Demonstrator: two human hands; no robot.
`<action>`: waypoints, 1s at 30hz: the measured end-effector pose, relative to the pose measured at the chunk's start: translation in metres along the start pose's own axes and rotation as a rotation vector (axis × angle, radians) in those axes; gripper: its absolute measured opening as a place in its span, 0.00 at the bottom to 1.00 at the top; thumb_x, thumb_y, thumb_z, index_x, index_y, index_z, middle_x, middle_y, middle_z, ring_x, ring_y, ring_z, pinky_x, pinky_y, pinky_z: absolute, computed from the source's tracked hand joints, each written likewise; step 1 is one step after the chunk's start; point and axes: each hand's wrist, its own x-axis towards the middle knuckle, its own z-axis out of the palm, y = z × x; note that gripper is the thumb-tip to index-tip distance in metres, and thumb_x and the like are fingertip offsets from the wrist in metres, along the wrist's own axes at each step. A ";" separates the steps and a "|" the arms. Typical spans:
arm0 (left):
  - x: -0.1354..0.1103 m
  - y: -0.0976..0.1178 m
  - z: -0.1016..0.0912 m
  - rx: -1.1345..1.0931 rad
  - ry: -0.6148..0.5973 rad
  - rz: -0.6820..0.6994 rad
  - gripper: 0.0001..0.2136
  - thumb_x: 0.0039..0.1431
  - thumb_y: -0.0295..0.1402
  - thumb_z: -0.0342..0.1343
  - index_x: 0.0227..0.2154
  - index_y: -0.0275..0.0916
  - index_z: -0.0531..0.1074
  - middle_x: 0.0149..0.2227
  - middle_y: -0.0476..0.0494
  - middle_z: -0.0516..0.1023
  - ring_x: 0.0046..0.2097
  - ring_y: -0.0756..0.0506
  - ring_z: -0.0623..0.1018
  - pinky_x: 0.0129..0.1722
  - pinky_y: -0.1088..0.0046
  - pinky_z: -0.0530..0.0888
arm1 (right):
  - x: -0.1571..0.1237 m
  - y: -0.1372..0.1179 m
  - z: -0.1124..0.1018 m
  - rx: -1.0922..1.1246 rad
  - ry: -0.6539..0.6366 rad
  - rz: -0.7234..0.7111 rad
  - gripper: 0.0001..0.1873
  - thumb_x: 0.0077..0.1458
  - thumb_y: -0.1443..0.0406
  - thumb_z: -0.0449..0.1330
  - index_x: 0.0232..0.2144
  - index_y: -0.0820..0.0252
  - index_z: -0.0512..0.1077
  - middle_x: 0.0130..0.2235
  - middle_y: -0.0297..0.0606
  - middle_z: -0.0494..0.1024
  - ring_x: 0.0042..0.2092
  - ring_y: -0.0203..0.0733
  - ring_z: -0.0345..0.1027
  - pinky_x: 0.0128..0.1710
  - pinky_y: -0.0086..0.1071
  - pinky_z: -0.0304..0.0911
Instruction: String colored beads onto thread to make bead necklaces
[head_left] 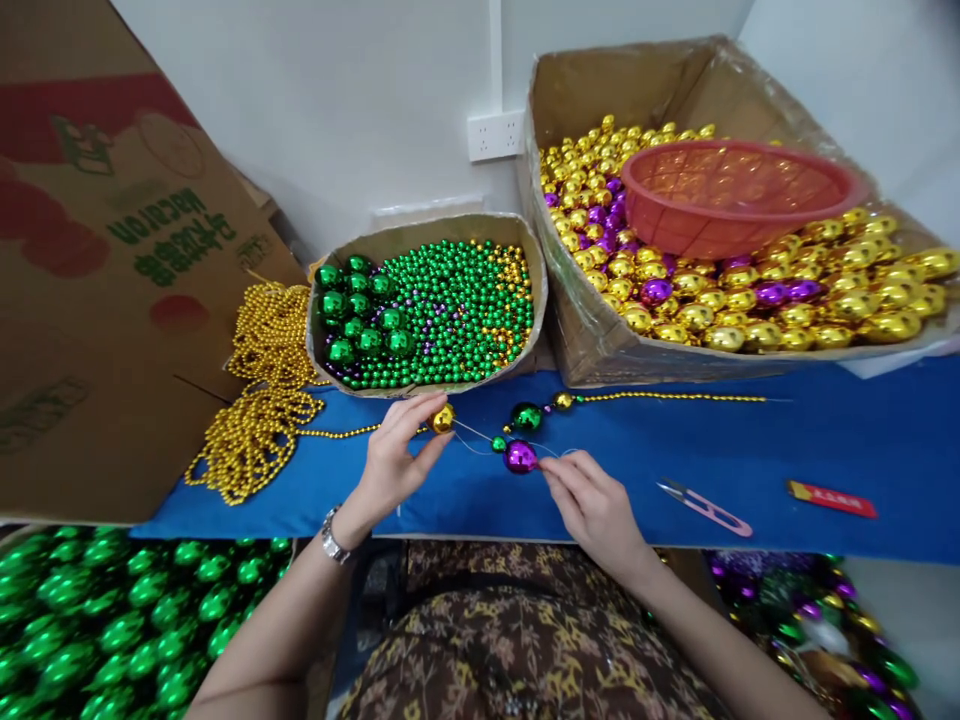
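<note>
My left hand (405,445) pinches a round gold bead (442,418) between thumb and fingers. From it a thin clear thread runs right to a small green bead (498,444) and a big purple bead (520,457). The fingertips of my right hand (589,495) are closed at the right side of that purple bead. Just behind lie a big dark green bead (526,416) and another gold bead (562,401), joined to a string of small gold beads (667,397). More gold bead strands (259,440) are heaped left of my left hand.
Behind my hands stands a box of green beads (450,300). A larger carton of gold and purple beads (592,345) holds a red basket (742,225). Thread snips (705,508) and a red packet (832,498) lie on the blue cloth (622,440). A tall carton (90,300) stands left.
</note>
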 end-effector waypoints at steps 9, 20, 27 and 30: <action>0.000 -0.001 0.000 -0.063 0.002 -0.042 0.21 0.55 0.29 0.62 0.53 0.45 0.72 0.50 0.41 0.78 0.53 0.41 0.76 0.53 0.58 0.74 | -0.003 0.006 0.003 -0.002 -0.014 0.009 0.12 0.64 0.68 0.51 0.43 0.58 0.74 0.35 0.40 0.74 0.34 0.38 0.71 0.35 0.31 0.67; 0.000 -0.003 -0.002 0.117 -0.123 0.198 0.25 0.58 0.24 0.57 0.58 0.47 0.66 0.54 0.40 0.75 0.53 0.40 0.74 0.52 0.57 0.72 | 0.000 0.012 0.001 -0.163 -0.018 -0.094 0.14 0.64 0.70 0.51 0.45 0.59 0.75 0.34 0.41 0.73 0.34 0.39 0.69 0.35 0.31 0.66; 0.000 0.005 -0.005 0.374 -0.407 0.323 0.27 0.57 0.17 0.48 0.58 0.42 0.66 0.56 0.36 0.72 0.54 0.38 0.71 0.54 0.52 0.70 | 0.013 0.008 -0.004 -0.333 -0.106 -0.170 0.17 0.64 0.72 0.47 0.44 0.60 0.75 0.34 0.41 0.73 0.35 0.39 0.67 0.36 0.31 0.64; 0.003 0.010 -0.005 0.490 -0.422 0.346 0.25 0.57 0.17 0.48 0.55 0.42 0.69 0.51 0.36 0.74 0.50 0.39 0.72 0.54 0.51 0.69 | 0.014 0.012 -0.005 -0.424 -0.125 -0.193 0.16 0.64 0.72 0.48 0.42 0.61 0.75 0.32 0.41 0.74 0.34 0.40 0.66 0.36 0.32 0.63</action>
